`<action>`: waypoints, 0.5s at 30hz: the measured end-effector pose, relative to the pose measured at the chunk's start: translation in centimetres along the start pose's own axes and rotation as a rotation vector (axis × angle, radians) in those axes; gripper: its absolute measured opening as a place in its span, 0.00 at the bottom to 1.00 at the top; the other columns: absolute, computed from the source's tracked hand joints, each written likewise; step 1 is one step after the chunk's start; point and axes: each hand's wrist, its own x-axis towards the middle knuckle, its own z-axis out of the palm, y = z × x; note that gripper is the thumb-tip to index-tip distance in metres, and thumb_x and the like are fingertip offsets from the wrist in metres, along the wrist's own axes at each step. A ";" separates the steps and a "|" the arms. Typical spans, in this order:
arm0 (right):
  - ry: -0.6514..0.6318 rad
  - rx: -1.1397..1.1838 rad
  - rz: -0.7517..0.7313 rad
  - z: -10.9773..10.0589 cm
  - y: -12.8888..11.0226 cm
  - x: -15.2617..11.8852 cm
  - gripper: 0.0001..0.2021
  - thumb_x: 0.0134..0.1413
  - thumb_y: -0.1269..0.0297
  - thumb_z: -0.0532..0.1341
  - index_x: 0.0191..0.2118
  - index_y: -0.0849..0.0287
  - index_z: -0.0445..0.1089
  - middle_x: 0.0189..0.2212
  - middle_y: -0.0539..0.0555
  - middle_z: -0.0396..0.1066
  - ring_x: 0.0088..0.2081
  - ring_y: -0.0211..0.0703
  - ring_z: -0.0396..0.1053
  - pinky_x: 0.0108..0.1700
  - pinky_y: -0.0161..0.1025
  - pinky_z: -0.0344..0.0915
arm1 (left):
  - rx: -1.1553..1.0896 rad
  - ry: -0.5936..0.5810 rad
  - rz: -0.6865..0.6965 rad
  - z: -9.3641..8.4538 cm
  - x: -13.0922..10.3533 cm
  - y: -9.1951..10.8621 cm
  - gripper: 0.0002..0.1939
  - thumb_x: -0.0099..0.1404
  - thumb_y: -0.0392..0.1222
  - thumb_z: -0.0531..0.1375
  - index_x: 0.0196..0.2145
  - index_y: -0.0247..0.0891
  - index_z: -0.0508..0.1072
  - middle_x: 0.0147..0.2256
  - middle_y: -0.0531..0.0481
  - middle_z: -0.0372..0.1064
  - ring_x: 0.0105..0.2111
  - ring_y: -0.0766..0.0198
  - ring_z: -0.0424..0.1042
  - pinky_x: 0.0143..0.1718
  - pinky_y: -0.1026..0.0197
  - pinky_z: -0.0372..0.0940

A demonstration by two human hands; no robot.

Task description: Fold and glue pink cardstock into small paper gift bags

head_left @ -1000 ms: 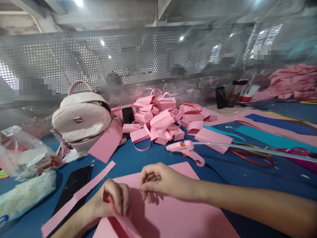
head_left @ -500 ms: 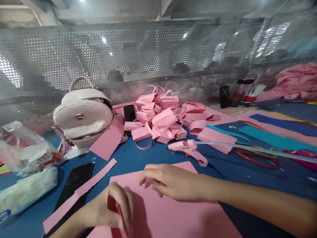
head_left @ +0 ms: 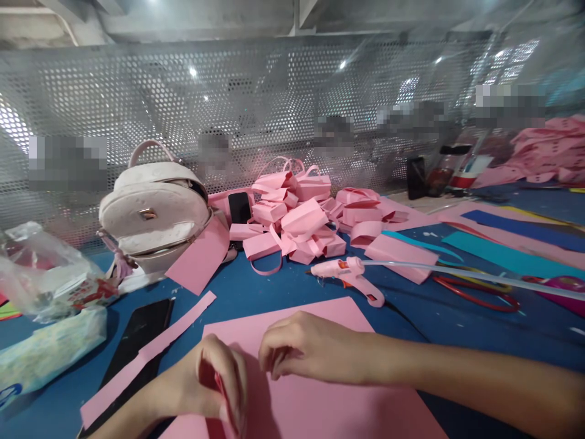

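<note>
My left hand (head_left: 217, 381) is closed on a piece of folded pink paper (head_left: 223, 399), whose edge shows between thumb and fingers. To the right of it, my right hand (head_left: 297, 347) hovers or rests over a large pink paper sheet (head_left: 338, 402); I cannot tell whether it touches. Its fingers curl in towards the thumb, and whatever they may hold is hidden. Beyond that hand a pink glue gun (head_left: 347, 274) lies on its side with a long glue stick in its back. A narrow pink paper strip (head_left: 169, 341) lies left of my left hand, across a dark phone (head_left: 137, 335).
Several small pink paper bags (head_left: 301, 222) are heaped at the back of the blue table (head_left: 269, 292). A white backpack (head_left: 155, 213) stands left of them. Plastic packaging (head_left: 50, 353) fills the left side. Teal paper (head_left: 507, 250) and red scissor handles (head_left: 478, 296) lie right.
My right hand has dropped slightly nearer to me, and its fingers have drawn together. My left hand keeps its hold on the folded pink paper.
</note>
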 end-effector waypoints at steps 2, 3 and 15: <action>0.032 0.018 0.025 0.2 0.1 0.0 0.10 0.49 0.82 0.67 0.34 0.61 0.75 0.32 0.49 0.74 0.33 0.37 0.74 0.39 0.31 0.68 | -0.015 -0.002 0.005 -0.1 0.0 -0.2 0.07 0.59 0.48 0.71 0.31 0.43 0.86 0.28 0.41 0.78 0.27 0.59 0.76 0.30 0.61 0.69; 0.049 0.042 0.042 0.3 0.1 0.0 0.10 0.48 0.83 0.67 0.34 0.61 0.75 0.31 0.48 0.74 0.33 0.37 0.74 0.37 0.30 0.68 | -0.022 -0.004 0.007 -0.1 0.0 -0.3 0.06 0.59 0.47 0.71 0.31 0.43 0.86 0.28 0.41 0.78 0.27 0.59 0.76 0.30 0.60 0.69; 0.088 -0.168 0.006 1.0 1.4 0.1 0.06 0.48 0.74 0.70 0.30 0.58 0.74 0.27 0.46 0.72 0.33 0.37 0.69 0.36 0.30 0.61 | -0.047 -0.004 0.051 0.3 0.4 0.1 0.07 0.57 0.45 0.73 0.31 0.39 0.86 0.26 0.39 0.79 0.26 0.61 0.76 0.29 0.63 0.69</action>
